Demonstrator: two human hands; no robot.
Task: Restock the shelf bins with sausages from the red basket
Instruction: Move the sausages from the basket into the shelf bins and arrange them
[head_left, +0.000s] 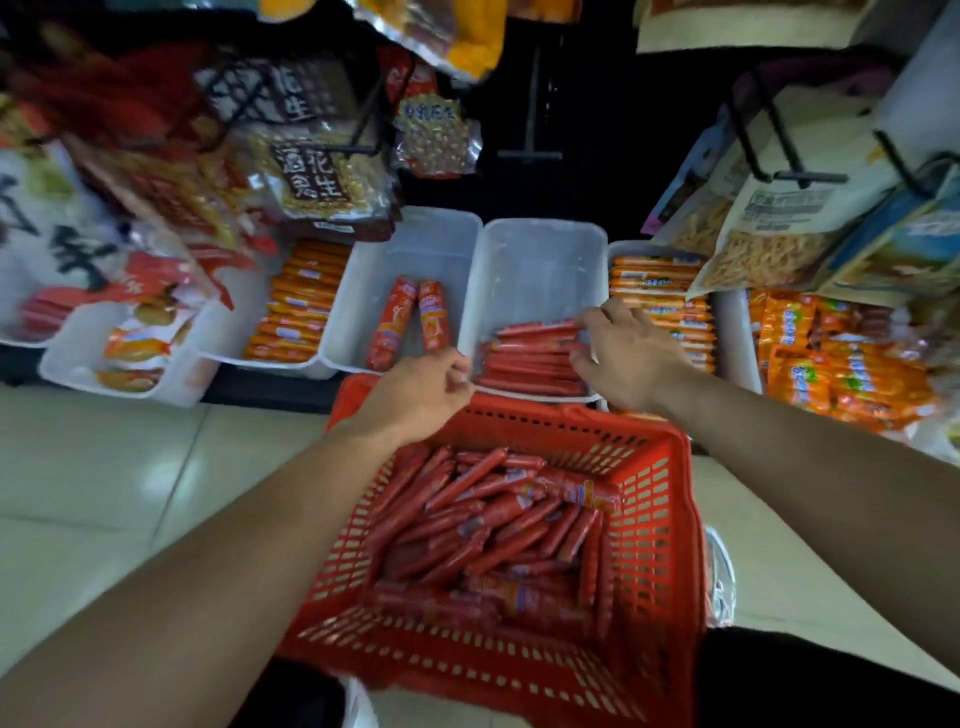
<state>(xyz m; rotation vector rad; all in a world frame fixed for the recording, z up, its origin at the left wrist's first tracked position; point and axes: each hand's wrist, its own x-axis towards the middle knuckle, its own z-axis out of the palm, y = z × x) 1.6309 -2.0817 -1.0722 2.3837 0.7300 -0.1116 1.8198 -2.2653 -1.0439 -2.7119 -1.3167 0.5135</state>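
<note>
1. Two hands meet at the sausages (530, 358): my right hand (631, 356) curls thumb and fingers round their right ends. My left hand (421, 389) is curled at the left ends; I cannot tell whether it holds anything.
2. They lie stacked at the front of the clear bin (540, 260).
3. I judge this is squaring the row; next comes another handful from the full red basket (670, 519).

We look down on pale, glossy floor tiles (104, 467) catching soft light; above them, black metal hooks (779, 140) carry hanging snack bags (769, 234) against a dark back panel (582, 130).
</note>
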